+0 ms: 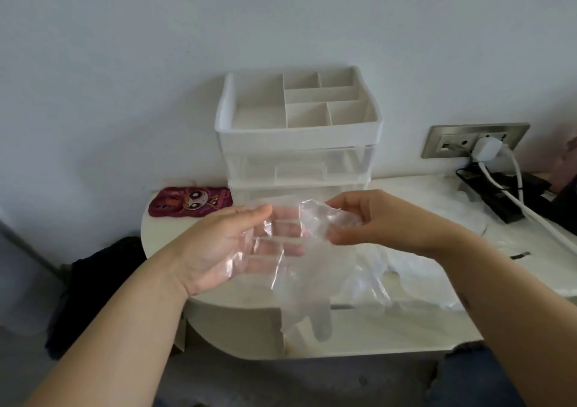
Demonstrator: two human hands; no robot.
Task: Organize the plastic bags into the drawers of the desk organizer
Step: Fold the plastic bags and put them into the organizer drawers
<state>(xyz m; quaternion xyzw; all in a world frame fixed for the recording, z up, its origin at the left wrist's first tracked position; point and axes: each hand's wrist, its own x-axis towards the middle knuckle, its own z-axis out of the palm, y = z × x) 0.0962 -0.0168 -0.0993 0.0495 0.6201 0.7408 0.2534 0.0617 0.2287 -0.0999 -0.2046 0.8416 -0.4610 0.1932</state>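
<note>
A clear plastic bag (290, 269) hangs between both hands in front of the white desk organizer (299, 138). My left hand (231, 244) lies palm-up under the bag, fingers spread and seen through the film. My right hand (374, 219) pinches the bag's crumpled top edge. The bag's lower end dangles past the table's front edge. The organizer has a divided top tray and two translucent drawers below, both pushed in. More clear bags (415, 281) lie on the table under my right forearm.
A maroon cartoon phone case (190, 205) lies left of the organizer on the cream table (237, 306). At the right, a wall socket (474, 139) holds a white plug and cable beside a black device (505, 194). Dark cloth (90, 285) lies on the floor.
</note>
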